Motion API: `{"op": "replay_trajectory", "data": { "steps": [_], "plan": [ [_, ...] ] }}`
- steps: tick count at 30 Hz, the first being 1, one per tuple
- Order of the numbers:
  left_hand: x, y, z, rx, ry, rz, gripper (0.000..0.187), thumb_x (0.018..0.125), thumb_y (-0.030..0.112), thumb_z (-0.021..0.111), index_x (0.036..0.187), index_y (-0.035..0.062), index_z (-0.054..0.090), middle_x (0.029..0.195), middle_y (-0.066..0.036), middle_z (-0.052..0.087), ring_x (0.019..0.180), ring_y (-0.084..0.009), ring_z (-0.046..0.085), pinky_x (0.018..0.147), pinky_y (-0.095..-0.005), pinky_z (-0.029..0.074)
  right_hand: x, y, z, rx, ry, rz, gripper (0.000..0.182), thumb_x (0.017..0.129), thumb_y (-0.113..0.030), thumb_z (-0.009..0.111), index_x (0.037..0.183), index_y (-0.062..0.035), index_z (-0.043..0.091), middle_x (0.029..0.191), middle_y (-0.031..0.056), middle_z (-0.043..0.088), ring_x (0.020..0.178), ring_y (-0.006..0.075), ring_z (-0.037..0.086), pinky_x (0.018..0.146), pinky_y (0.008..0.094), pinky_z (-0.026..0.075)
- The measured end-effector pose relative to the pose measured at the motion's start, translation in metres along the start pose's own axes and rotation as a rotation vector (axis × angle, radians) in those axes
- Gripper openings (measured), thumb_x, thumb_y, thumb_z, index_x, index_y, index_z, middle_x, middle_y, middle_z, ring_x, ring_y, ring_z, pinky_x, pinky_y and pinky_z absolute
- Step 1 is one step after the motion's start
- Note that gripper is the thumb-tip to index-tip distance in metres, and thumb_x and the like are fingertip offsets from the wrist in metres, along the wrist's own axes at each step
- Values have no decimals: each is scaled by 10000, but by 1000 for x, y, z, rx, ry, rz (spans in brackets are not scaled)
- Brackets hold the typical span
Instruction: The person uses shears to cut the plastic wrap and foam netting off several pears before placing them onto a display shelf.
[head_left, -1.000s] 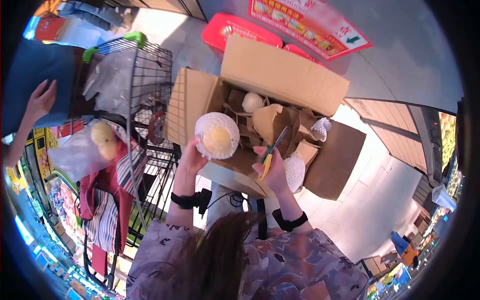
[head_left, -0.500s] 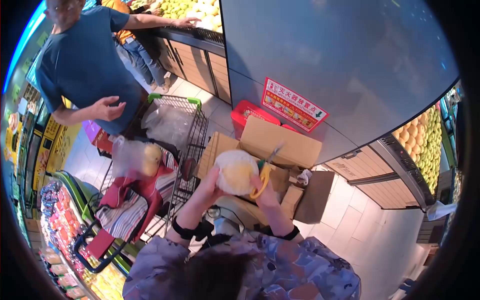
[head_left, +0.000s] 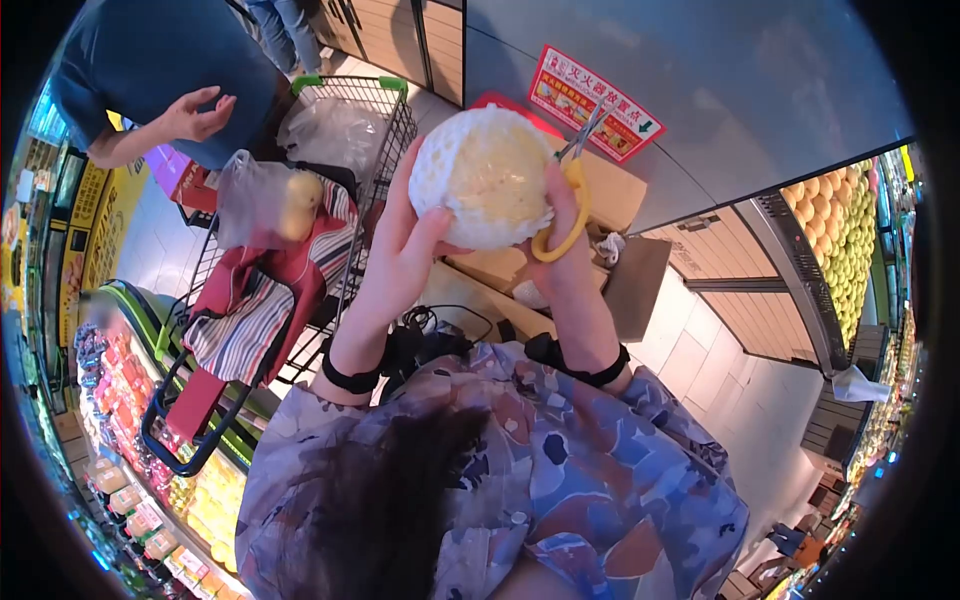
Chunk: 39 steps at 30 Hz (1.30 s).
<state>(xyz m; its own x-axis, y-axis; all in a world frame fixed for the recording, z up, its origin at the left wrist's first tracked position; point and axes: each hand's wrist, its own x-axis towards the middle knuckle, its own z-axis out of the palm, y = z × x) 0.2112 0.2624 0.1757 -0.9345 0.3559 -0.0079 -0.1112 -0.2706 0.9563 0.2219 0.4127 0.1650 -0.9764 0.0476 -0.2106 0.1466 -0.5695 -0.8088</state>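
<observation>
A large round pale-yellow fruit [head_left: 492, 185], which looks like a melon, is held up in front of my chest, partly covered by a white foam net [head_left: 432, 178]. My left hand [head_left: 408, 232] is closed around its left and lower side, with the thumb on the net. Against the fruit's right side is my right hand [head_left: 562, 208], which also carries yellow-handled scissors [head_left: 577, 190]. The scissor handle loops around the hand, and the blades point up and away from me. The fingers behind the fruit are hidden.
Beyond the fruit stands an open cardboard box [head_left: 640, 290]. To the left is a shopping cart [head_left: 395, 120] with a striped red bag [head_left: 245, 325] and a bagged fruit [head_left: 298, 205]. A person in a dark blue shirt [head_left: 170, 60] stands beside it. A fruit shelf [head_left: 835, 250] is at right.
Both hands have raised the fruit nearer to the camera, with the scissors still in my right hand. The view has tilted downward. The person's outstretched arm has left the view.
</observation>
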Motion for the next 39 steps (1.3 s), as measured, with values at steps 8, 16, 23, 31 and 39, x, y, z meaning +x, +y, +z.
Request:
{"op": "replay_trajectory", "data": {
  "steps": [8,16,23,31,39],
  "plan": [
    [-10,7,-17,-23,-117,87,597,872,171,394,1351,69,53,1327,-101,265,1095,-197,431,766,-291,479,-9,3,7,-57,16,-163,469,857,-359,421,1198,-39,396,1171,72,477,1072,161,472,896,307,390],
    [2,20,-20,134,-122,105,714,736,184,596,1287,-34,197,1215,-148,406,1086,-194,434,888,-308,372,-12,21,12,-254,29,-489,420,810,-210,515,1136,15,375,1046,89,502,963,139,490,843,272,384],
    [1,15,-17,56,-31,-23,739,670,98,692,1251,-49,260,1169,-157,443,1082,-189,445,893,-298,379,-4,19,-3,-98,68,-272,414,823,-227,507,1143,-4,367,1034,88,500,923,137,507,806,265,412],
    [9,10,-18,20,-21,80,620,752,48,602,1262,-59,268,1162,-127,464,1060,-166,461,897,-281,371,2,22,-5,-32,47,-255,421,835,-227,490,1164,-10,343,1054,91,497,962,150,502,831,278,404],
    [29,-46,-32,-326,128,6,515,847,240,478,1276,17,300,1216,-104,432,1109,-176,425,934,-302,330,12,29,-6,-135,34,-274,411,815,-131,518,1170,-2,356,1082,89,485,989,141,483,852,278,393]
  ]
}}
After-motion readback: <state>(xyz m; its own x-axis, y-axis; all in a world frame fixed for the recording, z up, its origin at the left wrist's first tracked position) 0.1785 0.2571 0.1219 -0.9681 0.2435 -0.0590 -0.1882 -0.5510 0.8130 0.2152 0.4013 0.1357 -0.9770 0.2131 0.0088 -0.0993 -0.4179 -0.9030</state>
